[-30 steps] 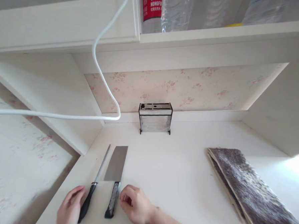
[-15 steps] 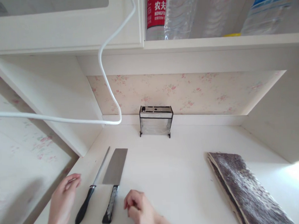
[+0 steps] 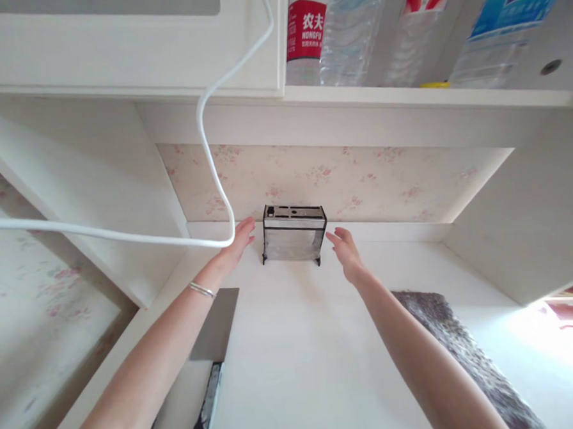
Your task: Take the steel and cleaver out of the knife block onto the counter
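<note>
Both your arms are stretched far forward across the white bench [image 3: 303, 341], toward the knife block [image 3: 293, 232] standing at twelve o'clock against the flowered back wall [image 3: 375, 178]. Your left hand [image 3: 236, 243] sits at the block's nine o'clock side, its fingers [image 3: 247, 226] straight and loosely spread, holding nothing and stopping just short of the block's left edge; whether they brush it you cannot tell. Your right hand [image 3: 347, 253] is at the block's three o'clock side, palm turned inward, fingers [image 3: 336, 239] open and empty, just beside the block's right foot but apart from it. A thin bracelet [image 3: 202, 289] rings your left wrist. Under your left forearm, at about seven o'clock, the cleaver [image 3: 211, 346] lies flat with its blade pointing toward the wall. At four o'clock a dark speckled board [image 3: 461, 352] lies partly behind your right arm. A white cable [image 3: 205, 155] hangs in a loop, crossing right over your left hand. The bench between your arms is open, bounded by the cabinet side at nine o'clock and a shelf of bottles [image 3: 348, 32] overhead.
</note>
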{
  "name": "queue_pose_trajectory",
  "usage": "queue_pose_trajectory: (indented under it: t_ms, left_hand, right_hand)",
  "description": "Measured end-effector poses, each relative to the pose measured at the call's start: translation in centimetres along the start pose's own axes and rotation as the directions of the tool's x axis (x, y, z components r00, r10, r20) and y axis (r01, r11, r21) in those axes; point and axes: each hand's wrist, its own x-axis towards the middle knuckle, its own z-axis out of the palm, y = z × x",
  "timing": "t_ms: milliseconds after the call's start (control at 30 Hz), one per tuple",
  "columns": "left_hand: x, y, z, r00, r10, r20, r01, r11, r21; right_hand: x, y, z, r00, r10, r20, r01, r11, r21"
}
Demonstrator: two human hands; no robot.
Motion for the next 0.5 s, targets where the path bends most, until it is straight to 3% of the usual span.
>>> queue_pose_trajectory:
  t_ms: [133, 267, 367, 500]
  left_hand:
    - [2.5, 0.7, 1.2, 0.992, -0.036, 0.117, 0.036, 0.999, -0.004]
    - [2.5, 0.7, 1.3, 0.973, -0.053, 0.223, 0.056, 0.998, -0.007]
    - [1.6, 0.7, -0.2, 0.974, -0.032, 0.222, 0.043, 0.998, -0.045]
    - [0.4, 1.3, -3.8, 0.991, -0.017, 0.13, 0.03, 0.995, -0.093]
  right_hand:
    - [3.3, -2.5, 1.8, 0.999, 0.001, 0.048, -0.001, 1.0, 0.01]
    - [3.2, -3.2, 3.9, 0.993, -0.027, 0.116, 0.022, 0.999, 0.038]
    - [2.3, -2.9, 5.1, 0.99, -0.044, 0.132, 0.034, 0.997, 0.076]
    - [0.9, -2.8, 7.7, 0.98, -0.099, 0.17, 0.075, 0.987, 0.142]
